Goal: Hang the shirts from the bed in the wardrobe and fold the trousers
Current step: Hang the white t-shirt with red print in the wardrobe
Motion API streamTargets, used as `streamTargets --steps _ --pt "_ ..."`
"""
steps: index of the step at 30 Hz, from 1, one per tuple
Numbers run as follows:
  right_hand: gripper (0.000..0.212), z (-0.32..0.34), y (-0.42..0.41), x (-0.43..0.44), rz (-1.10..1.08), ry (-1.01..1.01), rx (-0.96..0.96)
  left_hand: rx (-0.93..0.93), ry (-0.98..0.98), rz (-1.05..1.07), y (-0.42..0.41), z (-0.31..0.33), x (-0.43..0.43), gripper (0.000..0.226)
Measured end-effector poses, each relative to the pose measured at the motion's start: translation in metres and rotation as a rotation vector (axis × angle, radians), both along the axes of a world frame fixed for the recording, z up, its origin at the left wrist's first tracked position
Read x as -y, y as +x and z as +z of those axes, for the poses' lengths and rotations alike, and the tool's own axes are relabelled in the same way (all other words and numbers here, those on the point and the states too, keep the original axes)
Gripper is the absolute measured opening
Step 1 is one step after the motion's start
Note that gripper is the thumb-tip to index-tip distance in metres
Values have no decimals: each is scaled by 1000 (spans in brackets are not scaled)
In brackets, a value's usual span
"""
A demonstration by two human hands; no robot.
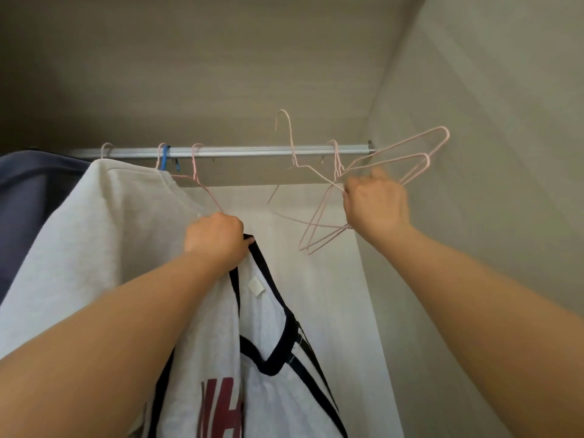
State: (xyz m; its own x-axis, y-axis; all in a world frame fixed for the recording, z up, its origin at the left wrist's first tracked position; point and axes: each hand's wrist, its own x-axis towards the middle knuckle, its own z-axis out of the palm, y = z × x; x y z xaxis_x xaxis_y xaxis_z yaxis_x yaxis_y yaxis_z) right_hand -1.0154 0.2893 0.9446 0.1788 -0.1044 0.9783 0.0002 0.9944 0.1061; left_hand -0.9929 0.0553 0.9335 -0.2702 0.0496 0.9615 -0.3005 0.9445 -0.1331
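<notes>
Left hand point(216, 238) clenched on black-trimmed neckline of white jersey point(268, 358); jersey hangs straight down below fist, long axis vertical. Right hand point(376, 205) grasps bunch of pink wire hangers point(319, 230), up and to right of jersey, tilted, one hook lifted clear above wardrobe rail point(252, 151), another apparently on rail. Hangers level with neckline, well apart sideways. Judgement: right hand nearer hangers; next, bring one hanger leftward into neck opening. Grey sweatshirt point(94, 222) already hung at left.

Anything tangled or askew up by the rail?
Yes. The right hand grips a bunch of pink wire hangers splayed at angles; one hook sticks up above the metal wardrobe rail, unhooked.
</notes>
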Motion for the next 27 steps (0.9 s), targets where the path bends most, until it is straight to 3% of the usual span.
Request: streamTargets --steps 6,12,18,20,23,27 --pt "15 -58 -13 -7 236 46 -124 50 69 -202 1 -18 2 38" --pt "17 -102 -13 -15 255 78 -47 18 103 -366 8 -37 5 37" --pt "13 -124 9 -15 309 67 -127 -1 61 -373 18 -48 -4 35" --pt "13 -133 12 -15 396 41 -83 8 51 -377 23 -54 -6 35" --pt "17 -154 11 -16 503 -1 143 32 -1 -397 30 -68 -4 36" --pt "20 -197 6 -20 574 -38 269 31 -50 -548 34 -103 -1 34"
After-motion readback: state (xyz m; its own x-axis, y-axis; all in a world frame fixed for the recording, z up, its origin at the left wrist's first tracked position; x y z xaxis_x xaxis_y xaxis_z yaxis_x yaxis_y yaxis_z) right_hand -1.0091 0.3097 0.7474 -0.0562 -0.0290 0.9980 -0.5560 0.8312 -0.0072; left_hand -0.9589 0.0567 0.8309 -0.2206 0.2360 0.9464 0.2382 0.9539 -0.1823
